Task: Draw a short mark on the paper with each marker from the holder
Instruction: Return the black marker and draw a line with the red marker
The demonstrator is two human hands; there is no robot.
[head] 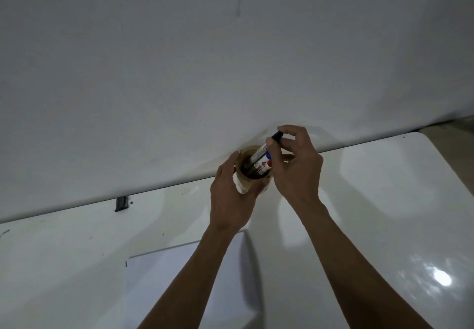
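Left hand point(230, 195): fingers wrapped round holder point(250, 174), steadying it against wall so it stays put. Right hand point(295, 164): fingers pinch dark-capped marker point(266, 149), tilted, lower end inside holder. Two more markers below those fingers, red cap point(268, 164) and blue cap point(267, 155): three counted. One paper point(179, 277) on tabletop point(384, 200), near wrists, no mark visible.

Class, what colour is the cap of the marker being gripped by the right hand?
Dark, blue-black cap, on the marker in the right hand; head view.
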